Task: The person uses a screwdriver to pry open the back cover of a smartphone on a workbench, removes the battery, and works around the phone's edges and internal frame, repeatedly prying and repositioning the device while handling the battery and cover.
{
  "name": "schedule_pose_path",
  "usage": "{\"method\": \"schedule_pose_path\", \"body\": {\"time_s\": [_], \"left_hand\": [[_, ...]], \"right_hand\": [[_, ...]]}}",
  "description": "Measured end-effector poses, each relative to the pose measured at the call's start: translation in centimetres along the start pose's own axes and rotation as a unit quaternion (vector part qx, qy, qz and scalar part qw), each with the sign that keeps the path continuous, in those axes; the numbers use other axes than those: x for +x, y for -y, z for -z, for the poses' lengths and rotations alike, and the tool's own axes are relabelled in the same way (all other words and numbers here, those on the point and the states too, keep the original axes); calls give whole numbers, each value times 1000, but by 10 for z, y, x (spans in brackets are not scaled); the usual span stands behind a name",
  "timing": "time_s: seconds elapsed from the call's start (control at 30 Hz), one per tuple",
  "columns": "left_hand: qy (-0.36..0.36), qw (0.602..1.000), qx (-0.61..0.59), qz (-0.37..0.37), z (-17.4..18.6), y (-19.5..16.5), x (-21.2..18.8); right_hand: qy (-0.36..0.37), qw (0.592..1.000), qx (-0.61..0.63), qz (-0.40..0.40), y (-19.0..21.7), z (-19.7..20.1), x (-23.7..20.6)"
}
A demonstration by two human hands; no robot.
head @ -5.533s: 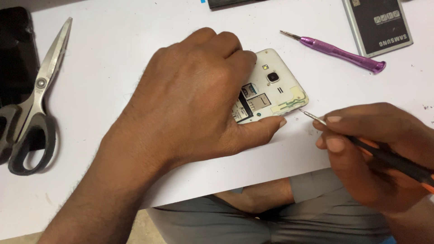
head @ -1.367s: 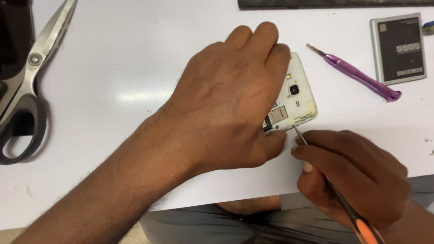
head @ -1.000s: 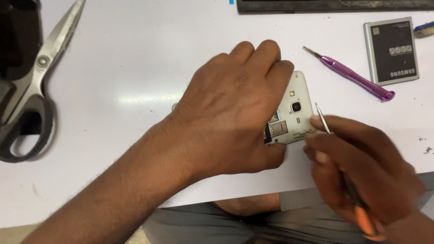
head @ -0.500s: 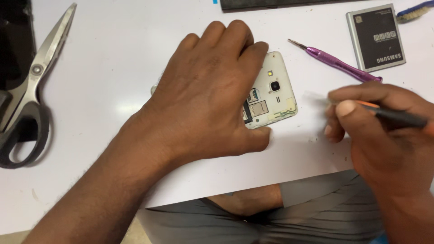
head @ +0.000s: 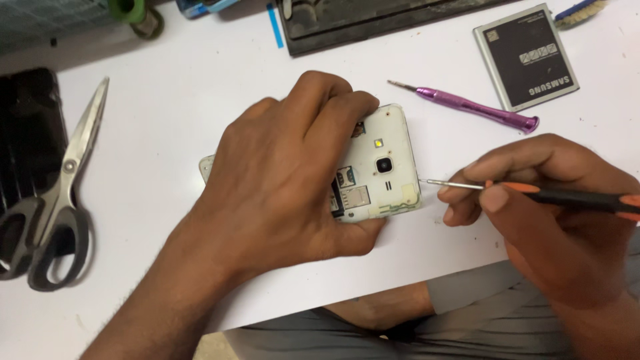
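A white phone [head: 383, 167] with its back cover off lies on the white table [head: 167, 113], near the front edge, its camera lens and card slots facing up. The left hand [head: 280, 180] lies over most of it, palm down: the fingers [head: 333, 97] curl over the far edge and the thumb presses against the near edge, so the phone is pinched between them and only its right end shows (a small corner also peeks out past the knuckles on the left).

Just to the right, the right hand [head: 540, 200] holds a thin screwdriver [head: 533, 192] with a black and orange handle. Thumb and forefinger are closed tight around the shaft, the other fingers folded under. The metal tip points left and sits right at the phone's right edge; whether it actually touches cannot be told.

Beyond the phone lies a purple screwdriver [head: 477, 110], and past that a dark flat battery [head: 527, 57]. A pair of grey-handled scissors [head: 57, 200] lies well apart at the left, beside a black object [head: 27, 133]. A dark tray [head: 360, 20] sits at the far edge.
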State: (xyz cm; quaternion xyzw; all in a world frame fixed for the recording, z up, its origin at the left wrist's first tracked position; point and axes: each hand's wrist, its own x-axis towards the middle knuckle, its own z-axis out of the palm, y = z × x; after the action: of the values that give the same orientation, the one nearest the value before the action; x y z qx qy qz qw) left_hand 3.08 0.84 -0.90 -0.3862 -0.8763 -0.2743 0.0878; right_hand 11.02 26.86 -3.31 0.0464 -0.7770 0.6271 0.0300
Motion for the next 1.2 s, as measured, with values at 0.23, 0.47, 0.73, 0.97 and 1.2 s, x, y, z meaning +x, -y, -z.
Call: {"method": "schedule_pose_path", "body": {"time_s": [0.23, 0.47, 0.73, 0.97, 1.2], "left_hand": [[-57, 997, -25, -41, 10, -7, 7], [-43, 999, -18, -26, 5, -7, 9], [-44, 999, -18, -27, 3, -6, 9], [-33, 999, -14, -23, 4, -7, 9], [12, 999, 36, -13, 4, -6, 8]], "right_hand": [[15, 993, 96, -59, -1, 18, -15], [65, 996, 62, -5, 0, 24, -15], [48, 994, 92, 25, -3, 17, -12], [65, 994, 68, 52, -3, 17, -9], [48, 996, -23, 78, 5, 8, -4]]}}
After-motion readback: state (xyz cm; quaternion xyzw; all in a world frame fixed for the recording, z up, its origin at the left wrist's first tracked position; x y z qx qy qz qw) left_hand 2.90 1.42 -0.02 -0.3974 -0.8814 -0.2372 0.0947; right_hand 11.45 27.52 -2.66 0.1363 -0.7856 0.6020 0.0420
